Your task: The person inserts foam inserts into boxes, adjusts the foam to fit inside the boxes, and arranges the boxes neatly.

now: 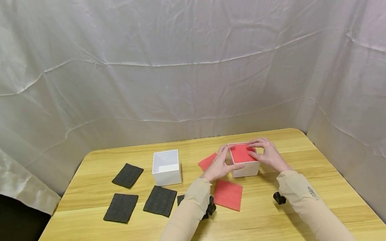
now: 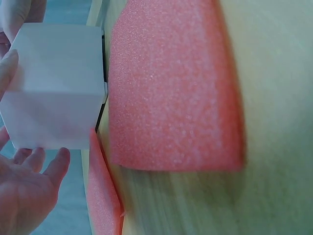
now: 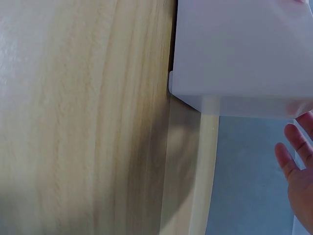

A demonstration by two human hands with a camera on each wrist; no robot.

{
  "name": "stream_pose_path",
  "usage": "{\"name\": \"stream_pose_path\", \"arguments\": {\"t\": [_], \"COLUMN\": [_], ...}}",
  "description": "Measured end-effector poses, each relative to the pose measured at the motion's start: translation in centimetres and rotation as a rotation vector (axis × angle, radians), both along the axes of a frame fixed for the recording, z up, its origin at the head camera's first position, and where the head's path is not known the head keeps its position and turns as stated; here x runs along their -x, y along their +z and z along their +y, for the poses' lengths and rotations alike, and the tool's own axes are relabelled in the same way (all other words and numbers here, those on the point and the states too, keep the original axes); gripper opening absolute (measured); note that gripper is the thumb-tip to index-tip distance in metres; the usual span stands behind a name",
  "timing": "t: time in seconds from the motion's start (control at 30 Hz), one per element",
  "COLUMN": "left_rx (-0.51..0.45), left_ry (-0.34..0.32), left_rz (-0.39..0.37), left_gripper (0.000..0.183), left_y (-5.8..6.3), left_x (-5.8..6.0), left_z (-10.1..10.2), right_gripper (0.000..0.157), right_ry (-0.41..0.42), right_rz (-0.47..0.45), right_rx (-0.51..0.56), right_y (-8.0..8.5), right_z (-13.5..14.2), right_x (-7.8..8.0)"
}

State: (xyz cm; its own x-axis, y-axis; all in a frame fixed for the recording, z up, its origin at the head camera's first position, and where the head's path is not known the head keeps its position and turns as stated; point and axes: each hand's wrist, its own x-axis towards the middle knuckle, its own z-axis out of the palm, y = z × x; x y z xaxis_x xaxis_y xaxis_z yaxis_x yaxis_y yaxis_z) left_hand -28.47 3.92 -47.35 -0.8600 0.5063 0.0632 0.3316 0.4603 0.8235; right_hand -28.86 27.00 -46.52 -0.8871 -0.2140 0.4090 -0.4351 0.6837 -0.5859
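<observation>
A white square box (image 1: 245, 170) stands at the back right of the table, and a red felt square (image 1: 240, 154) lies level in its mouth. My left hand (image 1: 219, 167) is at the box's left side, its thumb along the front wall and its fingertips at the back left of the rim. On the opposite side, my right hand (image 1: 269, 156) touches the red square with thumb and fingertips spread apart. In the right wrist view, the outer fingers of the right hand (image 3: 301, 171) extend beside the box. The box hides the undersides of the red square.
Two other red squares lie on the table, one (image 1: 228, 195) in front of the box and one (image 1: 207, 161) to its left. A second white box (image 1: 167, 177) stands further left, with several black squares (image 1: 160, 201) around it. My left sleeve partly covers another black square.
</observation>
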Motion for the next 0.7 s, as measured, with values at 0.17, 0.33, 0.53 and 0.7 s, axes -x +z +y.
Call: {"name": "stream_pose_path", "arguments": {"t": [0.17,0.33,0.53,0.7], "left_rx": [0.003,0.105,0.217,0.264], "left_ry": [0.0,-0.01,-0.015,-0.005], "left_rz": [0.011,0.074,0.139,0.153], "left_gripper": [0.081,0.076,0.076,0.077], "left_y": [-0.04,0.18,0.52,0.58], "left_x": [0.05,0.14,0.24,0.3], "left_z": [-0.01,-0.01,-0.08,-0.08], "right_gripper": [0.023,0.025,0.025,0.024], "right_ry": [-0.01,-0.014,-0.017,-0.014], "right_rz": [0.004,-0.012,-0.025,-0.037], "right_rx": [-0.036,-0.06,-0.098,-0.105], "right_y": [0.18,0.38,0.59,0.74], "right_z": [-0.12,-0.11,-0.12,-0.2], "right_x": [-0.02,0.04,0.09,0.01]}}
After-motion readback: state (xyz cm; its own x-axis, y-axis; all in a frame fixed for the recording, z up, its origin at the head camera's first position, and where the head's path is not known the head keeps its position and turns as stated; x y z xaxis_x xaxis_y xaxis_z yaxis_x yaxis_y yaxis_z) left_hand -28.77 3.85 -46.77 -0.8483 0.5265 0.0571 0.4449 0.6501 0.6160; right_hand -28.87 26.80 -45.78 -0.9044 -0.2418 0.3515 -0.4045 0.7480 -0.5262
